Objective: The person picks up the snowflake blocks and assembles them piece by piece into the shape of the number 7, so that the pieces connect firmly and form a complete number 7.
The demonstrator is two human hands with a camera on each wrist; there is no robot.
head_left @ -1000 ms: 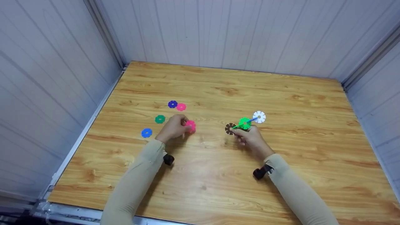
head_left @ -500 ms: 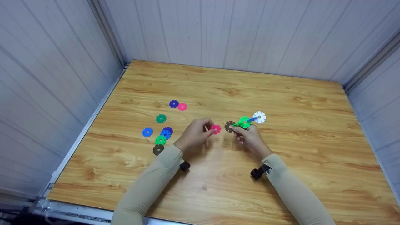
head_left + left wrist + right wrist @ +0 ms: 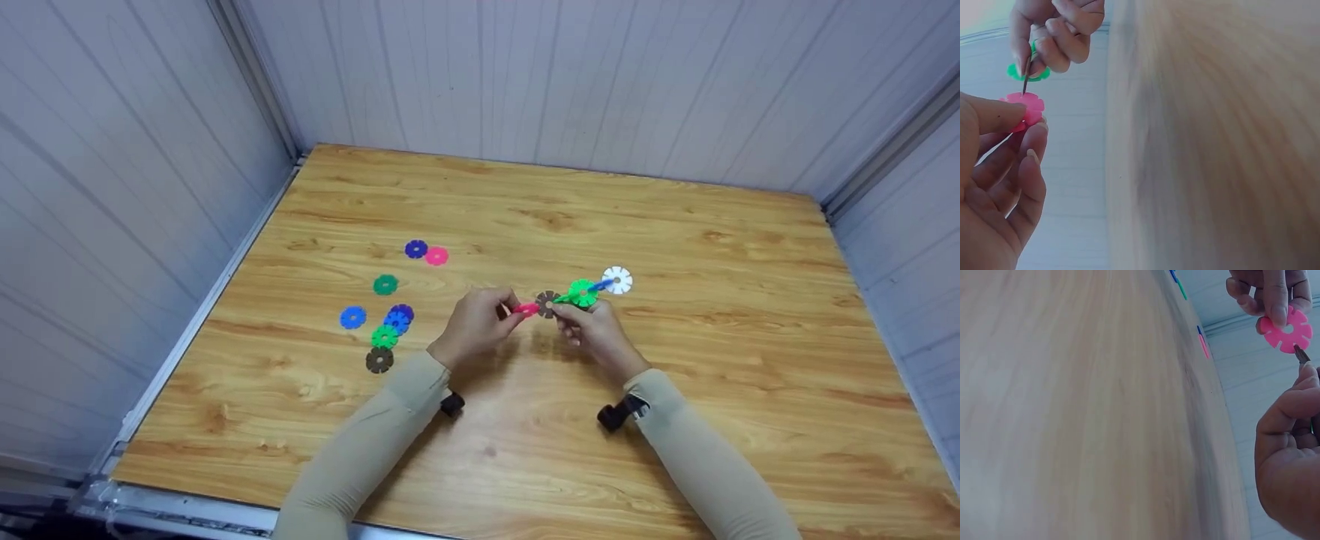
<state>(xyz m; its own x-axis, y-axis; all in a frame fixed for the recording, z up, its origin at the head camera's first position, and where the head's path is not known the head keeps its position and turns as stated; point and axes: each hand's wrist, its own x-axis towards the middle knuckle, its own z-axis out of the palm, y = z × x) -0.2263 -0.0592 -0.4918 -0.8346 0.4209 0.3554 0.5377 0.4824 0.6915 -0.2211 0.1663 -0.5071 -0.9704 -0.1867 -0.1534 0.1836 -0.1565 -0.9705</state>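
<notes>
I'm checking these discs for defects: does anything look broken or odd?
Nothing stands out. The left hand holds a pink disc at an angle to the brown disc in the right hand; neither looks broken. The other discs show no damage, though fine cracks could go unseen.

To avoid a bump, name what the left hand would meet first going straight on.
Probably the brown disc in the right hand: the left hand holds a pink disc that seems to touch it, though depth's unclear.

Plain beige long sleeves (image 3: 360, 442), small black wrist devices (image 3: 610, 418), dark strap (image 3: 638, 405) at right cuff, bare hands (image 3: 477, 321)
</notes>
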